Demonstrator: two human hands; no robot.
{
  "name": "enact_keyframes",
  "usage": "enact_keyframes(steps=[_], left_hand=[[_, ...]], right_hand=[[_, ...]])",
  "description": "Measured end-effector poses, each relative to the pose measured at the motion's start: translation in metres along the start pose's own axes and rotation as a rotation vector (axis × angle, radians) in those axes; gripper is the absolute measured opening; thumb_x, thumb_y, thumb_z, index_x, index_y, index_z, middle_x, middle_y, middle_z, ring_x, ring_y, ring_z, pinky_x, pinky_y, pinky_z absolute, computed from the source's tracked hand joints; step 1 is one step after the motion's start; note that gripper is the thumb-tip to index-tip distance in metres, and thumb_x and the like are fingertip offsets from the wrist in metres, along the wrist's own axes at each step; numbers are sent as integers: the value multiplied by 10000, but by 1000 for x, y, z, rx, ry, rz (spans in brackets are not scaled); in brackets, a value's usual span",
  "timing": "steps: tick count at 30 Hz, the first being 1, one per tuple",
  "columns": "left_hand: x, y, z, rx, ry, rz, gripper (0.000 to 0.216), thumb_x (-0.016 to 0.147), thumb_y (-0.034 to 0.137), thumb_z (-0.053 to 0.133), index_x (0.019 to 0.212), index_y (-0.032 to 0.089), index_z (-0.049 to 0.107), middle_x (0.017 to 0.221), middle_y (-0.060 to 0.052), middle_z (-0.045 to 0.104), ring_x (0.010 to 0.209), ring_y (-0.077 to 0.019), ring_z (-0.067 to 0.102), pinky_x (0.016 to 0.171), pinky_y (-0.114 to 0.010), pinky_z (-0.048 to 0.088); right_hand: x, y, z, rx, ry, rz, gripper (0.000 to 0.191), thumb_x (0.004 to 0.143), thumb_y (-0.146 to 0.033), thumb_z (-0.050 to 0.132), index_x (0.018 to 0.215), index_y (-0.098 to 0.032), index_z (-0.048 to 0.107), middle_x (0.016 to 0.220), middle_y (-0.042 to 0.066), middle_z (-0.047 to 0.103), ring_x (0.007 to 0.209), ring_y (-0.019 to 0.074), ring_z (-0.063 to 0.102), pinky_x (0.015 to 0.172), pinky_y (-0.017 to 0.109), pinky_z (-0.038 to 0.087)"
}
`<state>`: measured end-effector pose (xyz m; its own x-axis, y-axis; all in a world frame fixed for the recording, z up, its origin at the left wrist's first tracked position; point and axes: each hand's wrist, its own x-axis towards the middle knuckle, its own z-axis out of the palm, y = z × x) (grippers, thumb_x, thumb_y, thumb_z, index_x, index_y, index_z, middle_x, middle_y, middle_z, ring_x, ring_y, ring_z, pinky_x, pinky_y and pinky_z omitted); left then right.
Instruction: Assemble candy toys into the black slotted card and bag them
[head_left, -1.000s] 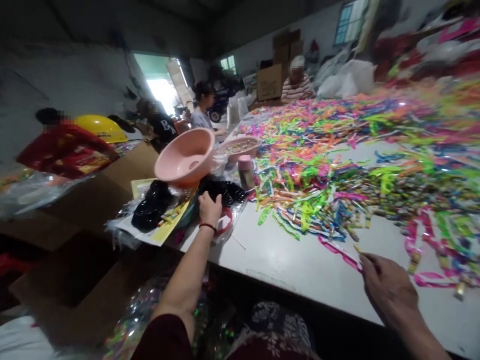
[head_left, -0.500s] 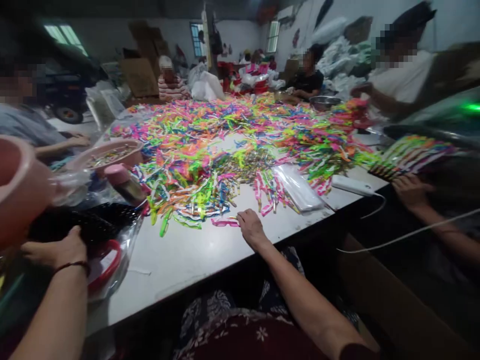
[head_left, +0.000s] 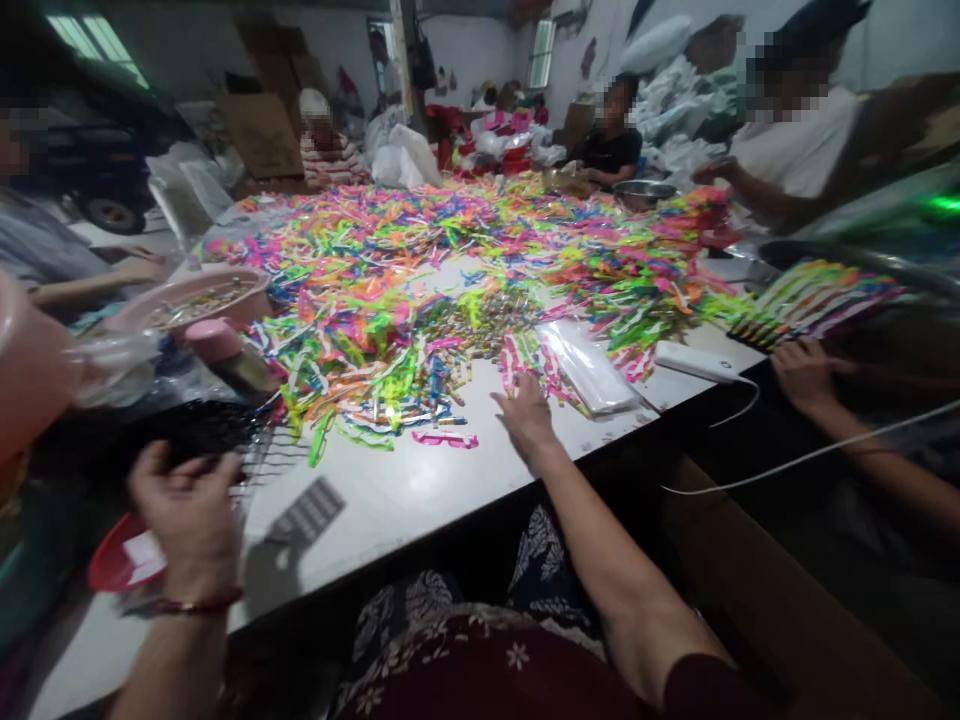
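Note:
My left hand has curled fingers around a black grid-like rack, whose thin bars stick out to the right over the table. The rack's far side is dark and hard to make out. Fingers apart, my right hand is at the near end of a group of pink-and-white plastic strips, with nothing visibly gripped. A single pink-and-white piece lies by itself to its left. Behind it spreads a fanned group of green, orange and blue strips.
A big heap of coloured strips covers the far table. At left stand a pink basin, a pink-lidded jar and a red bowl. Clear plastic bags and a white corded device lie right. Co-workers sit around.
My right hand has left the single pink piece and moved right, its fingers spreading. My left hand has swung right with the black rack, which now casts a grid shadow on the table.

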<state>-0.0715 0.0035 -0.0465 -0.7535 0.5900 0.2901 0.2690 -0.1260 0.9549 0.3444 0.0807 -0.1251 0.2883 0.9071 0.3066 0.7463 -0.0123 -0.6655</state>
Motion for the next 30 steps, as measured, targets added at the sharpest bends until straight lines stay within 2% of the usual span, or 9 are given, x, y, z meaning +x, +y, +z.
enact_keyframes(steps=[3,7,11,16,23,25,27,29,30], left_hand=[[-68,-9,10,-200,-260,-276,706,541,285,853,1164,218,529,804,62,549,668,-93,558,640,-231,483],[-120,-21,23,-350,-361,-593,573,470,345,888,902,164,558,714,66,564,585,-72,550,588,-220,475],[-128,-29,22,-378,-341,-659,557,451,387,916,809,140,570,712,25,613,603,-94,592,610,-254,519],[-125,-36,16,-416,-298,-729,536,465,403,929,743,145,550,665,11,626,568,-107,598,557,-251,514],[-136,-34,5,-492,-104,-828,355,701,324,853,700,153,543,697,-2,637,624,-76,609,592,-188,520],[-149,-24,-3,-512,-284,-918,282,756,325,815,743,134,609,769,-59,682,727,-120,666,723,-244,574],[-162,-16,-11,-423,-678,-992,296,775,376,792,818,112,666,844,-118,714,774,-173,694,766,-313,588],[-164,-13,-17,-205,-966,-843,298,811,407,735,879,120,689,873,-130,724,764,-205,696,763,-369,588],[-160,-15,-18,-68,-995,-657,256,838,381,693,905,135,693,900,-124,727,797,-219,696,798,-399,583]], right_hand=[[20,6,-9,-168,-165,64,486,872,-241,653,1306,-67,521,1175,219,619,1020,299,598,885,406,459],[23,8,-1,-173,-179,38,338,945,-257,474,1188,-67,613,1047,207,672,954,271,619,866,399,440],[-2,-3,8,81,-129,41,332,884,-383,548,1066,-138,679,911,114,697,825,231,624,793,373,474],[-52,-36,11,665,-399,229,502,697,-540,767,1010,-180,611,619,-42,583,503,127,505,473,244,402],[-104,-82,22,909,-665,272,471,716,-515,792,979,-191,575,765,-5,668,504,90,516,461,219,424],[-110,-87,28,922,-696,263,448,730,-502,788,983,-190,592,763,-9,662,508,88,512,464,221,432],[-113,-89,33,925,-715,259,425,734,-493,790,969,-184,618,764,-10,658,511,83,506,466,219,434],[-113,-90,35,927,-717,264,417,741,-494,785,974,-182,635,791,-4,668,512,77,499,466,215,431],[-113,-90,35,929,-719,263,416,745,-499,780,976,-183,640,806,0,674,515,75,498,466,214,429]])
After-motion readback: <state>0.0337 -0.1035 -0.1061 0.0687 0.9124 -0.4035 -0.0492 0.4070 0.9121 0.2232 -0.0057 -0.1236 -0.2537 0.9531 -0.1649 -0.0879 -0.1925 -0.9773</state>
